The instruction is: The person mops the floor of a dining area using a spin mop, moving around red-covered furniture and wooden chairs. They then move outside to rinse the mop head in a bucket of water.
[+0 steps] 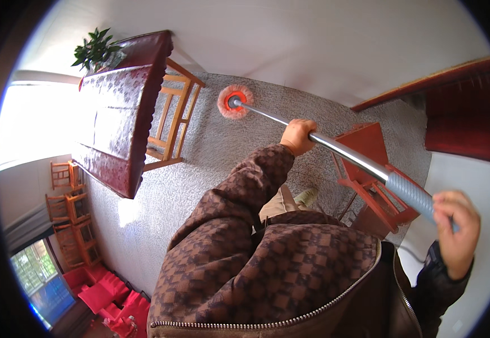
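- Fingers of your left hand point(298, 137) are wrapped around the silver shaft of the mop point(349, 156), closed on it partway along its length.
- Fingers of your right hand point(457, 231) curl around the far end of the mop's grey grip point(411, 194); how hard they press, you cannot tell from here.
- The mop slants across in front of you, from your right hand up to its round head point(235, 102), orange in the middle with a fluffy pink fringe, over the grey textured floor point(200, 191).
- Just past your left hand, beneath the shaft, you have a reddish-brown wooden chair point(371, 141).
- Left of the mop head, near it, stands a pale wooden frame point(180, 121), beside a table under a dark red cloth point(156, 101) with a green plant point(97, 52) on top.
- Farther off, to your lower left, are stacked wooden chairs point(76, 219) and bright red seats point(104, 293).
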`<control>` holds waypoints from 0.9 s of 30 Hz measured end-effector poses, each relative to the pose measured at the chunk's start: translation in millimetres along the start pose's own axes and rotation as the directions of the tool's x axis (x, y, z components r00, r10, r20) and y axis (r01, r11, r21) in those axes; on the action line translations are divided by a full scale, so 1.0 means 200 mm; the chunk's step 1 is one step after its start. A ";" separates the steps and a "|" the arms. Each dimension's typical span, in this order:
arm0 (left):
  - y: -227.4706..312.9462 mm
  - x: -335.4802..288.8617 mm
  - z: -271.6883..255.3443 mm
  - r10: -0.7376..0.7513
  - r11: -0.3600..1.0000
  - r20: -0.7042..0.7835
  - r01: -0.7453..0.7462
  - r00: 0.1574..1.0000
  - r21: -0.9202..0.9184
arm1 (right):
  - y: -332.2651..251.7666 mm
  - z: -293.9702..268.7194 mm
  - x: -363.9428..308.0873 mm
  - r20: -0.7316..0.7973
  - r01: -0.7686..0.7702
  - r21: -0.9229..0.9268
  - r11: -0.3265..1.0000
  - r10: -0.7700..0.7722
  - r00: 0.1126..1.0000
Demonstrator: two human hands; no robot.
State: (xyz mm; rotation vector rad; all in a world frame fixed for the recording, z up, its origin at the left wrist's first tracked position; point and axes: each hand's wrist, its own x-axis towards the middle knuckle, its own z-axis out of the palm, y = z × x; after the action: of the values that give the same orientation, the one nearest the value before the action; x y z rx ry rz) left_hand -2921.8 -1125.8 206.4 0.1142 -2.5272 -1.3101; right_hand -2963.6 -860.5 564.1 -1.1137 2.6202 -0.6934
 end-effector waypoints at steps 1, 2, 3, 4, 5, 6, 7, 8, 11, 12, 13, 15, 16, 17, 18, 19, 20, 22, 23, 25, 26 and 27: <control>0.00 -0.02 -0.04 0.023 1.000 -0.095 -0.022 0.995 0.003 | -0.02 -0.03 0.09 0.027 0.076 0.017 0.997 -0.076 0.997; 0.00 -0.05 -0.08 -0.031 0.999 -0.127 0.033 0.991 0.014 | -0.05 -0.06 0.17 0.069 0.117 -0.056 0.992 -0.113 0.991; 0.01 -0.09 -0.10 -0.084 0.996 -0.161 0.089 0.983 0.022 | -0.06 -0.08 0.25 0.092 0.185 -0.077 0.980 -0.178 0.980; 0.02 -0.14 -0.12 -0.122 0.991 -0.212 0.131 0.970 0.026 | -0.06 -0.08 0.33 0.105 0.220 -0.015 0.975 -0.217 0.970; 0.04 -0.19 -0.13 -0.169 0.983 -0.256 0.181 0.952 0.025 | -0.06 -0.07 0.40 0.093 0.236 0.060 0.970 -0.240 0.966; 0.05 -0.25 -0.13 -0.189 0.978 -0.302 0.206 0.935 0.025 | -0.06 -0.05 0.47 0.081 0.288 0.162 0.944 -0.304 0.949; 0.05 -0.30 -0.14 -0.243 0.962 -0.316 0.270 0.917 0.042 | -0.06 -0.02 0.52 0.106 0.196 0.174 0.965 -0.216 0.971; 0.06 -0.35 -0.15 -0.295 0.942 -0.330 0.330 0.897 0.054 | -0.07 0.01 0.56 0.117 0.110 0.233 0.966 -0.141 0.983; 0.02 -0.43 -0.24 -0.309 0.932 -0.390 0.358 0.868 0.058 | -0.13 0.09 0.63 0.069 0.301 0.255 0.919 -0.328 0.942; 0.00 -0.43 -0.27 -0.302 0.934 -0.396 0.352 0.867 0.059 | -0.16 0.09 0.65 0.067 0.422 0.202 0.884 -0.443 0.894; -0.02 -0.41 -0.31 -0.287 0.935 -0.417 0.348 0.862 0.076 | -0.20 0.09 0.67 0.060 0.441 0.199 0.875 -0.460 0.886; -0.08 -0.33 -0.39 -0.240 0.942 -0.449 0.319 0.861 0.108 | -0.28 0.08 0.69 0.045 0.482 0.187 0.856 -0.498 0.866; -0.13 -0.27 -0.44 -0.168 0.957 -0.480 0.259 0.861 0.128 | -0.32 0.09 0.71 0.029 0.516 0.170 0.839 -0.528 0.849; -0.17 -0.21 -0.48 -0.141 0.961 -0.506 0.241 0.851 0.137 | -0.36 0.10 0.71 0.004 0.517 0.157 0.841 -0.524 0.852; -0.22 -0.15 -0.52 -0.108 0.964 -0.536 0.220 0.837 0.149 | -0.39 0.12 0.71 -0.010 0.527 0.150 0.837 -0.531 0.847; -0.25 -0.09 -0.56 -0.130 0.965 -0.548 0.231 0.827 0.121 | -0.43 0.14 0.71 0.001 0.530 0.109 0.841 -0.533 0.846; -0.28 -0.02 -0.58 -0.135 0.967 -0.566 0.233 0.813 0.104 | -0.46 0.16 0.71 0.016 0.558 0.088 0.825 -0.561 0.828; -0.30 0.07 -0.61 -0.106 0.981 -0.568 0.179 0.816 0.074 | -0.52 0.17 0.67 0.065 0.591 -0.054 0.805 -0.588 0.806; -0.29 0.11 -0.60 -0.099 0.988 -0.543 0.147 0.834 0.046 | -0.54 0.15 0.64 0.055 0.585 -0.057 0.809 -0.583 0.811; -0.21 0.17 -0.53 -0.079 0.996 -0.454 0.085 0.888 -0.008 | -0.56 0.07 0.57 0.037 0.582 -0.079 0.809 -0.581 0.813; -0.14 0.19 -0.48 -0.074 0.997 -0.433 0.068 0.898 -0.031 | -0.56 0.00 0.50 0.019 0.526 -0.080 0.846 -0.527 0.850; -0.06 0.21 -0.42 -0.083 0.997 -0.407 0.074 0.910 -0.037 | -0.55 -0.06 0.45 -0.039 0.483 -0.087 0.871 -0.488 0.872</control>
State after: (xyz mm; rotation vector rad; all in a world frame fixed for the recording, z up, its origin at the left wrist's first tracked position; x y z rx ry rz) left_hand -2937.4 -1206.0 251.6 0.4429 -2.1702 -1.1929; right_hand -2960.8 -987.5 629.4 -1.8368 2.4369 -0.7277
